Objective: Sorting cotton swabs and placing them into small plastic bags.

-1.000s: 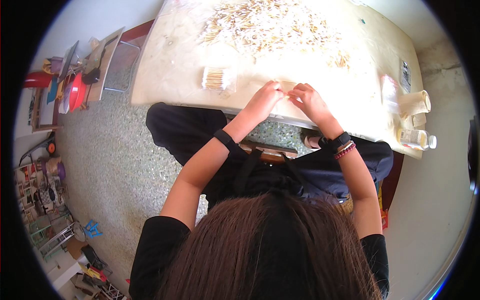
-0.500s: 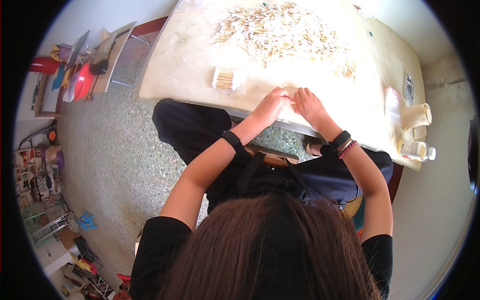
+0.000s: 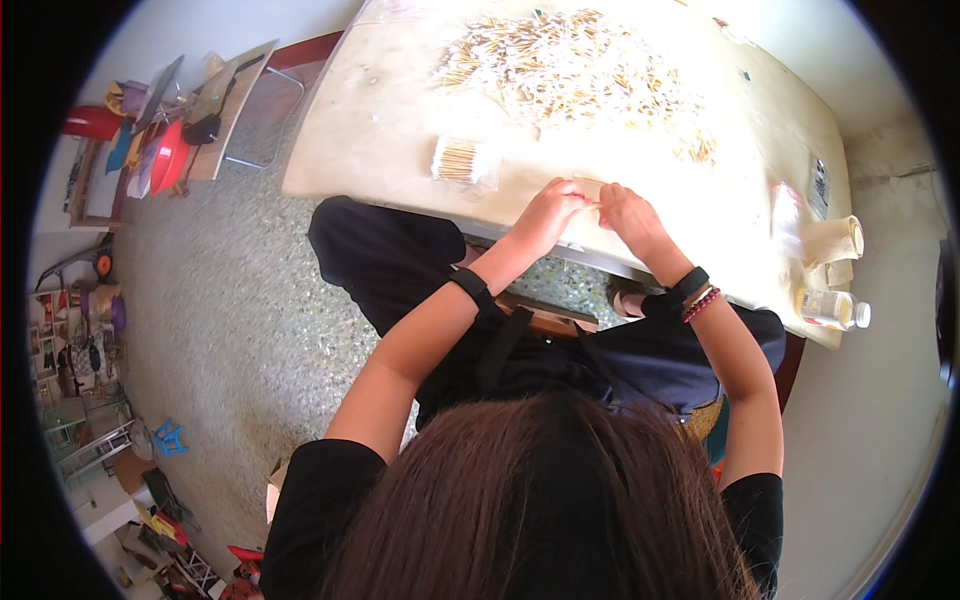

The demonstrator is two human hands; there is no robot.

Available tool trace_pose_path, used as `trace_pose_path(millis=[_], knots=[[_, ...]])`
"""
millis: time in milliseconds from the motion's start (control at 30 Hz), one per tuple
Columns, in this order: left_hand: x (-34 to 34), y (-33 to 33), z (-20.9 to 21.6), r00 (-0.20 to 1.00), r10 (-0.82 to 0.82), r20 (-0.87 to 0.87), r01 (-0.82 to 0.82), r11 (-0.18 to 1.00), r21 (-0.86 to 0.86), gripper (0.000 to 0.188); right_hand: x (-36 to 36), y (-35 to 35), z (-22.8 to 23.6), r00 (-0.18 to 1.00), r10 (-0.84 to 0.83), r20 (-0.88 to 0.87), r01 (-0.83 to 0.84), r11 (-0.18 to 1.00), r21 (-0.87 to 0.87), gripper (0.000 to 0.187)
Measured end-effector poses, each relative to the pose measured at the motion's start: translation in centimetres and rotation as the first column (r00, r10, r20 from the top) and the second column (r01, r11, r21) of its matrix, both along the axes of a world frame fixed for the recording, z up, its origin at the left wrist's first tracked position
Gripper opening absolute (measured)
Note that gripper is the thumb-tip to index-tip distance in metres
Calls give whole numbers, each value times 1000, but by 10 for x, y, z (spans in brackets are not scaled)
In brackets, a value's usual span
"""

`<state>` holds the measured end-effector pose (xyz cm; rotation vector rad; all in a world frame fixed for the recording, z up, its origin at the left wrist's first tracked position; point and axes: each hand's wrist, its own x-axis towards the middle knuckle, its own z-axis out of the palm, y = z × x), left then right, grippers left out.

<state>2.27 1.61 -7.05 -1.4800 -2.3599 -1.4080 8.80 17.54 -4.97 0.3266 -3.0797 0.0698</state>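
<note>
Over the near edge of the table, my left hand (image 3: 548, 218) and my right hand (image 3: 634, 222) are close together, fingertips nearly meeting. Both have their fingers closed in a pinch. A thin, pale piece (image 3: 595, 206) shows between them, too small and washed out to name. To the left of my left hand lies a clear bag of cotton swabs (image 3: 458, 159), its sticks lined up side by side. Beyond both hands spreads a large heap of loose cotton swabs (image 3: 575, 65) with white tips and tan sticks.
The pale tabletop (image 3: 350, 140) has its near edge just above my lap. Along its right side are a clear plastic packet (image 3: 787, 215), a tan roll (image 3: 832, 240) and a clear bottle with a white cap (image 3: 830, 309). A red basin (image 3: 168, 160) stands far left.
My right hand has turned slightly, its fingers curling further in, while the left stays pinched beside it. The whole view has shifted a little. The swab heap and bag look unchanged.
</note>
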Motion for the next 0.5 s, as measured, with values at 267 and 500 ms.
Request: trace_pose_path(millis=[267,500], knots=[[3,1,-3,996,52,75,-53,998,22,12,-9,-5,5,978,-126,168,179,916,-359,28],[-1,-7,45,989,-66,130,67,998,-6,16,-10,1,14,879,-294,376,476,593,-649,45]])
